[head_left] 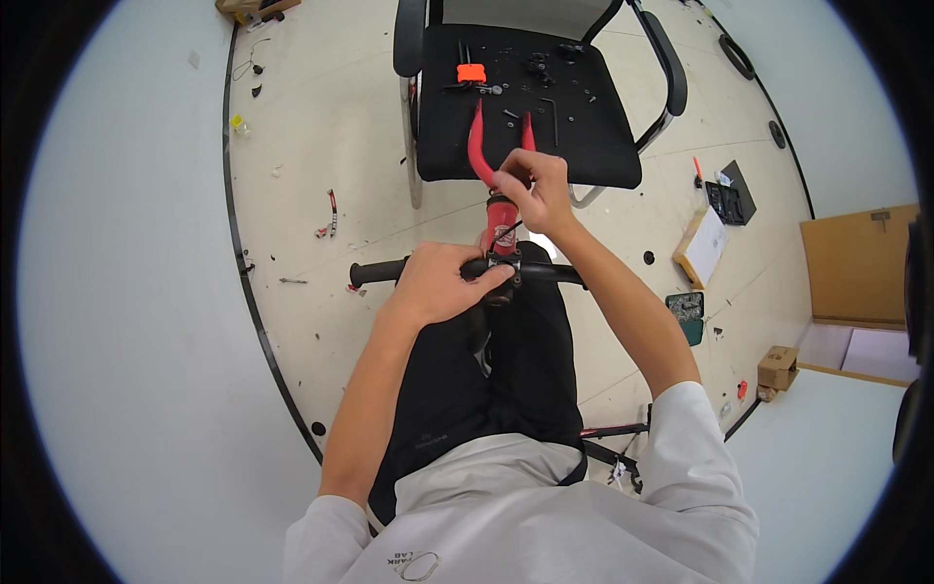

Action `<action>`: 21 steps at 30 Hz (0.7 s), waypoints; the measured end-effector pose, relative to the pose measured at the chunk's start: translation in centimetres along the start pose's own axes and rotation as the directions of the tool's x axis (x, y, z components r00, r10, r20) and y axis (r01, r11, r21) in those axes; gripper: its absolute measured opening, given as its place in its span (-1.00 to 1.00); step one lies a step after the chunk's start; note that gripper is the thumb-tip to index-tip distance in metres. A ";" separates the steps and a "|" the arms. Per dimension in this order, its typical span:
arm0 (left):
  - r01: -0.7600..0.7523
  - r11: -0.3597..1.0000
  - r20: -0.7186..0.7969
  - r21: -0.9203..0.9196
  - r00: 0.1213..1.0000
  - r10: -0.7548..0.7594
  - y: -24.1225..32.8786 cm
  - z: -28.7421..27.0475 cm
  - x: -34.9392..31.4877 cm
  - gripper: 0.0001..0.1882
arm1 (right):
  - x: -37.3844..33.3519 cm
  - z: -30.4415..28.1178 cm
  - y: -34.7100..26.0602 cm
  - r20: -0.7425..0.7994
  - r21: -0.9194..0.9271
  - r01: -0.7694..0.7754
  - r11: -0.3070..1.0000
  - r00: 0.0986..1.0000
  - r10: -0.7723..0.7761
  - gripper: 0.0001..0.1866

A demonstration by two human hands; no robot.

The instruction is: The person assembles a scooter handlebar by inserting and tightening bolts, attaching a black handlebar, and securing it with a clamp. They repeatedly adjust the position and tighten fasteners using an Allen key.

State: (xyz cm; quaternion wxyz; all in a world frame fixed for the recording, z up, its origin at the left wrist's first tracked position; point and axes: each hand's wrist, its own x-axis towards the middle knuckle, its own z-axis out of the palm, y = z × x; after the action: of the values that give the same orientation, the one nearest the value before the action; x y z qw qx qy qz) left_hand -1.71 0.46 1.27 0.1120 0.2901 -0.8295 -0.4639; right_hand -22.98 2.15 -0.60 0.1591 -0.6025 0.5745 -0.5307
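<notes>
A bicycle front end lies between my legs and the chair, its red fork [476, 146] pointing away from me with both prongs over the seat. The red head tube [501, 214] joins it to a black handlebar [379, 273] and stem [502, 265] over my lap. My left hand [443, 280] is closed around the handlebar just left of the stem, thumb reaching across the clamp. My right hand [537, 190] is curled at the top of the fork, thumb against it; some fingertips are hidden. A thin black cable [508, 232] crosses the head tube.
On the black chair seat [603, 156] lie an orange tool holder [472, 73], an L-shaped hex key [555, 122], black parts [538, 68] and several small bolts. Right on the floor are an open tool case [725, 202], a white-topped box [702, 248] and a green-edged case [686, 310].
</notes>
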 end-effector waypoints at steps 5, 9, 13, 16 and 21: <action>-0.049 0.999 -0.024 0.000 0.999 0.049 -0.3 0.4 0.2 -0.47 | 1.1 1.9 2.8 -0.255 0.370 -0.322 0.872 0.867 0.428 -0.64; 0.020 1.000 0.025 0.019 0.999 -0.021 -0.1 0.5 0.4 -0.48 | 2.6 2.6 3.0 -0.214 0.555 -0.521 0.649 0.665 0.716 -0.61; -0.046 0.991 -0.021 0.122 0.999 0.049 -0.9 1.0 0.6 -0.51 | 3.9 3.4 2.9 -0.014 0.629 -0.683 0.372 0.468 0.883 -0.58; -0.084 0.988 -0.066 0.128 0.993 0.093 -1.4 1.7 0.7 -0.52 | 4.5 4.4 4.1 0.149 0.583 -0.785 0.213 0.360 0.921 -0.58; -0.146 0.975 -0.095 0.167 0.982 0.164 -1.4 2.1 0.9 -0.52 | 5.3 7.2 4.4 0.301 0.385 -0.896 0.220 0.347 0.888 -0.61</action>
State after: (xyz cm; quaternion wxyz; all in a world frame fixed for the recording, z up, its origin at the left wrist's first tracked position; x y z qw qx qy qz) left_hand -2.84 0.87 -1.09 0.1692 0.2573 -0.8768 -0.3694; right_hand -20.55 -6.68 -4.52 0.5841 -0.1063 0.6577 -0.4636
